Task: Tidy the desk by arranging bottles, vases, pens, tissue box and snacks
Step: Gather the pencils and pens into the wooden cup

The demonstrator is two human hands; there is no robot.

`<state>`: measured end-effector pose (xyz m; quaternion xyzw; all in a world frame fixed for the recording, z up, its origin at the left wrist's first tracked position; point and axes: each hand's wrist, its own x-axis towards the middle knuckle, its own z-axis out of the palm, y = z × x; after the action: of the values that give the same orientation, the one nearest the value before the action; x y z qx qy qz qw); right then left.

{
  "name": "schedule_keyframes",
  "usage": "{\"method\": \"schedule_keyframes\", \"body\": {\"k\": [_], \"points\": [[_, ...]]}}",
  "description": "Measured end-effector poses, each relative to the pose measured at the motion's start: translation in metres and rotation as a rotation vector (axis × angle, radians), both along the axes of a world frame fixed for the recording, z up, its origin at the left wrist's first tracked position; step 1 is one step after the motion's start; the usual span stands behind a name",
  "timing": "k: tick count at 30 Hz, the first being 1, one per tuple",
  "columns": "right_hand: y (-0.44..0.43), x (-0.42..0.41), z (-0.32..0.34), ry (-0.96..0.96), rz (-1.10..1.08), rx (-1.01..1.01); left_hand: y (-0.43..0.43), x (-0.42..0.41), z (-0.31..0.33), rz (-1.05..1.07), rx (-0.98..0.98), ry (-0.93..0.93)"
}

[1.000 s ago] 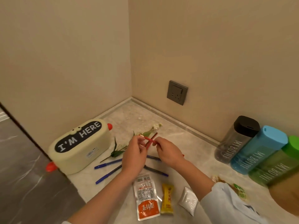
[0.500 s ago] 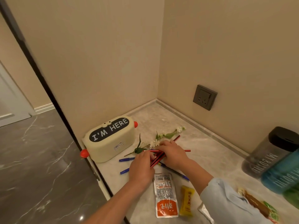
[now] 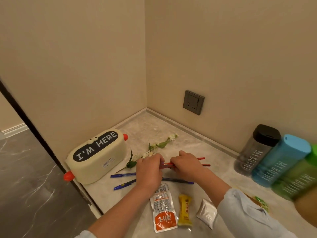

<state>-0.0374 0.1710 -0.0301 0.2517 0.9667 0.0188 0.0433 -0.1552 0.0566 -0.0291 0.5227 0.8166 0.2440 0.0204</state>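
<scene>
Both hands are down on the marble desk (image 3: 147, 127), gathering red pens (image 3: 200, 158). My left hand (image 3: 149, 169) holds their left ends and my right hand (image 3: 187, 166) grips their middle; the red tips stick out to the right. Blue pens (image 3: 122, 175) lie loose under and in front of my hands. A cream tissue box (image 3: 96, 158) marked "I'M HERE" stands at the left. Flower stems (image 3: 161, 145) lie behind my hands. Snack packets (image 3: 163, 210) lie near the front edge.
Three "MY BOTTLE" bottles stand at the right: black-capped (image 3: 257, 150), blue (image 3: 281, 162) and green (image 3: 300, 182). A wall socket (image 3: 193, 102) sits above the desk's back. The desk's left edge drops to a dark floor (image 3: 25, 186). More snacks (image 3: 260, 203) lie behind my right sleeve.
My hands came down from holding the red pens in the air to pressing them together on the desk. The camera swung left and back right.
</scene>
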Motion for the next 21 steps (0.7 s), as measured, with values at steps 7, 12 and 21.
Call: {"method": "schedule_keyframes", "body": {"k": [7, 12, 21], "points": [[-0.001, 0.029, 0.023, 0.090, -0.302, -0.250, 0.029, 0.021, 0.024, -0.097, 0.084, 0.143], [-0.004, 0.042, 0.035, 0.575, -0.617, -0.840, 0.039, 0.044, 0.040, -0.150, 0.221, -0.077], [-0.031, 0.075, 0.078, 0.987, -0.580, -1.317, 0.069, 0.083, 0.072, -0.358, 0.173, -0.861]]}}
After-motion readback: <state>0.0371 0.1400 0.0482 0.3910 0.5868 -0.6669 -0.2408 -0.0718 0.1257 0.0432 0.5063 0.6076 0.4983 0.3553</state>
